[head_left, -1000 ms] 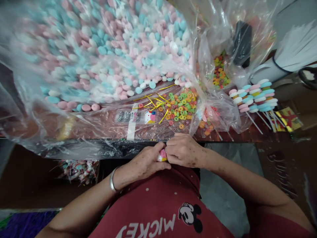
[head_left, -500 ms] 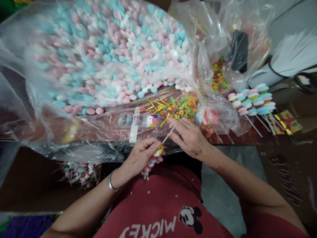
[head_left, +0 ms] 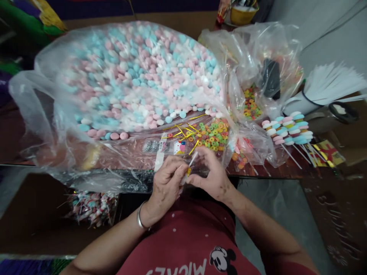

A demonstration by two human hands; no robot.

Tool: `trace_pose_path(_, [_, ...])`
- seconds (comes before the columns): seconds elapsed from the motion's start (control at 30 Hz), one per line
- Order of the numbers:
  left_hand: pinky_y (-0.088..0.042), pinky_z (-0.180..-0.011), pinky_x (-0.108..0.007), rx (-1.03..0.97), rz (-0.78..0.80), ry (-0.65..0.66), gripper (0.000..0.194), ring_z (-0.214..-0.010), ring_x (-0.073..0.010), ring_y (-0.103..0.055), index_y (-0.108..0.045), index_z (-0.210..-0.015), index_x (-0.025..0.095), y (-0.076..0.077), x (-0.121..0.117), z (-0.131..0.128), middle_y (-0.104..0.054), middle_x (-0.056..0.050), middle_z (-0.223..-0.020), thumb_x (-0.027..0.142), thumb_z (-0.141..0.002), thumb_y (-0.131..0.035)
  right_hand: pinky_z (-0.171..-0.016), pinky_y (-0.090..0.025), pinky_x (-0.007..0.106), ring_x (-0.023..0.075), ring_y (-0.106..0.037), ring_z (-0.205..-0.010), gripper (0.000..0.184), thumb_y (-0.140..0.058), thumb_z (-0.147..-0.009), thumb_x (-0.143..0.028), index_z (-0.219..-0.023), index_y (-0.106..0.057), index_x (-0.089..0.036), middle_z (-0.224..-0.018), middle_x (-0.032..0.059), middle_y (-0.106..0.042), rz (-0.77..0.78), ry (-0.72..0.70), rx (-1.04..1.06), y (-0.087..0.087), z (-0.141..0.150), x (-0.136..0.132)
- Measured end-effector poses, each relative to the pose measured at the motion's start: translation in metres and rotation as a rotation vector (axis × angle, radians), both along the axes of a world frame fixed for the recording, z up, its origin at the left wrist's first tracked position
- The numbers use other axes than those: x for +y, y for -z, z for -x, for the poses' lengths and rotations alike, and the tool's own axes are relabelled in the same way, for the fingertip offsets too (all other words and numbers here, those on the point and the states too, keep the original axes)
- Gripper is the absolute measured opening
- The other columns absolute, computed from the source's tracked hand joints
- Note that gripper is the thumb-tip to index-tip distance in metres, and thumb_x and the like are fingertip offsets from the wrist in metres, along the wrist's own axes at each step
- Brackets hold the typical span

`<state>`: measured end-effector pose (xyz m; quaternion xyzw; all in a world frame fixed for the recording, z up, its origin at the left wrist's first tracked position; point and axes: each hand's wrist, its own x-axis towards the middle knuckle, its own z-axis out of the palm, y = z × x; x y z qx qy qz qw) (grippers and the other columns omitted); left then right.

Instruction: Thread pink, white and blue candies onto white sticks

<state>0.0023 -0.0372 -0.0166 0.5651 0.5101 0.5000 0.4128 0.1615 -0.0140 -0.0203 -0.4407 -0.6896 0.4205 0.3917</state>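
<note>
Beyond the grip, a yellow bowl has appeared. Left hand pinches the stick low, a gold tie now by its thumb; right hand, spread, curves around the stick.

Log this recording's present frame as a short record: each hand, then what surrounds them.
Left hand: closed on a small piece, mostly hidden, with a white stick poking out
Right hand: curled close to that stick; contact unclear
Beyond the hands: ring-shaped candies and gold strips
Large clear bag: pink, blue and white candies
Right side of table: stacked candies on sticks, near a container of white strips
Below, left: cardboard box holding a pile of small colourful pieces
</note>
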Motion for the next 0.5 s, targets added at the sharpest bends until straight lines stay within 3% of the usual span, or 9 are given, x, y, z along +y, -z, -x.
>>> trace_pose_path(0.07, [-0.047, -0.079, -0.028, 0.026, 0.008, -0.001, 0.021, -0.082, -0.0162, -0.056, -0.066, -0.074, 0.020, -0.002, 0.002, -0.002, -0.060, -0.002, -0.081, 0.031, -0.089, -0.057, -0.076, -0.051, 0.030, 0.0155, -0.060, -0.082, 0.032, -0.070, -0.079, -0.040, -0.100, -0.059, -0.019, -0.090, 0.0021, -0.064, 0.078, 0.004, -0.003, 0.001, 0.005, -0.004])
trace_pose_path(0.13, [-0.047, -0.072, -0.025, -0.028, 0.132, -0.016, 0.017, -0.075, -0.0142, -0.056, -0.063, -0.079, 0.020, -0.001, 0.001, -0.003, -0.059, -0.001, -0.079, 0.034, -0.088, -0.059, -0.069, -0.050, 0.026, 0.0122, -0.058, -0.073, 0.015, -0.064, -0.084, -0.033, -0.085, -0.060, -0.018, -0.078, -0.0009, -0.062, 0.133, -0.005, 0.050, 0.001, 0.009, -0.007])
trace_pose_path(0.3, [-0.043, -0.048, -0.019, -0.393, 0.491, 0.108, 0.029, -0.052, -0.0089, -0.053, -0.056, -0.094, 0.020, 0.003, -0.006, 0.001, -0.063, 0.002, -0.072, 0.046, -0.084, -0.064, -0.056, -0.050, 0.022, 0.0099, -0.057, -0.058, 0.015, -0.061, -0.085, -0.033, -0.083, -0.058, -0.019, -0.067, -0.0032, -0.060, 0.262, 0.019, 0.227, 0.005, 0.010, -0.008])
trace_pose_path(0.43, [-0.034, -0.035, -0.016, -0.457, 0.663, 0.177, 0.033, -0.038, -0.0069, -0.046, -0.053, -0.080, 0.018, 0.000, -0.003, 0.009, -0.063, 0.002, -0.059, 0.048, -0.082, -0.066, -0.057, -0.053, 0.023, 0.0101, -0.060, -0.060, 0.021, -0.063, -0.085, -0.039, -0.085, -0.056, -0.019, -0.071, -0.0021, -0.062, 0.302, -0.080, 0.350, 0.012, 0.008, -0.006])
trace_pose_path(0.5, [-0.033, -0.034, -0.016, -0.510, 0.743, 0.235, 0.034, -0.036, -0.0077, -0.048, -0.052, -0.073, 0.017, -0.002, 0.002, 0.014, -0.063, 0.001, -0.054, 0.046, -0.078, -0.069, -0.062, -0.053, 0.022, 0.0098, -0.061, -0.066, 0.027, -0.066, -0.084, -0.040, -0.098, -0.058, -0.019, -0.078, -0.0014, -0.063, 0.264, -0.148, 0.384, 0.016, 0.005, -0.002])
